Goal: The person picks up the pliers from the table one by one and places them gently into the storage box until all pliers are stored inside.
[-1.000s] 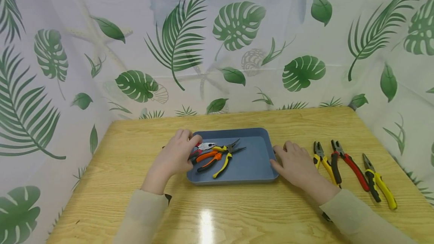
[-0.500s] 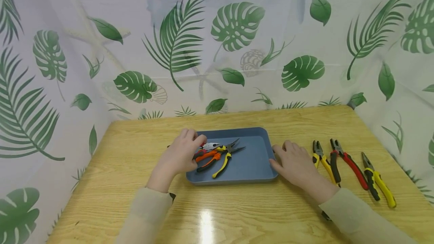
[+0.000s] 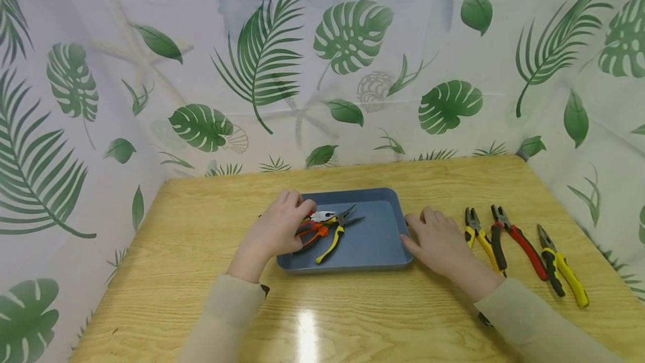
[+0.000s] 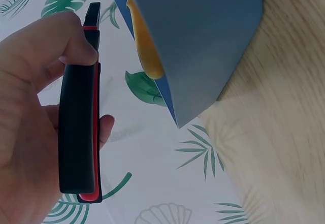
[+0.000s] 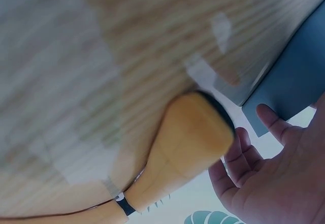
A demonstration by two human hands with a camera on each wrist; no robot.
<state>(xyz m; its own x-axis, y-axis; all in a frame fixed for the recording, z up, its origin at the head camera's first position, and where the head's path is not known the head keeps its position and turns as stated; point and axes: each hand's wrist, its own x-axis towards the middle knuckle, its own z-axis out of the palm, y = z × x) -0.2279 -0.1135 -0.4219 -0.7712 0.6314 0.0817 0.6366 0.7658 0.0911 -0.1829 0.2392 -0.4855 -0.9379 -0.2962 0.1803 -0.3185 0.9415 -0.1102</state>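
My left hand point(image 3: 276, 227) grips red-and-black-handled pliers point(image 4: 78, 127) above the left part of a blue-grey tray point(image 3: 380, 242). Their silver jaws point right in the head view; the fingers partly hide the handles. Below and beside them in the tray lie orange-and-black pliers point(image 3: 321, 232), partly covered by the hand, and yellow-handled long-nose pliers point(image 3: 332, 245). At the tray's right end rests my right hand point(image 3: 439, 241), its fingers loosely bent and its thumb against the outer wall. In the right wrist view a yellow handle point(image 5: 188, 142) is close by that hand.
Right of the tray, on the wooden table point(image 3: 176, 273), lie yellow-and-black pliers point(image 3: 486, 245), red-and-black pliers point(image 3: 526, 251) and yellow-and-black long-nose pliers point(image 3: 571, 279). A leaf-printed cloth point(image 3: 302, 71) hangs behind and at both sides.
Holding the pliers, my left hand has shifted right, further over the tray, and now covers more of the orange-and-black pliers. My right hand stays at the tray's end.
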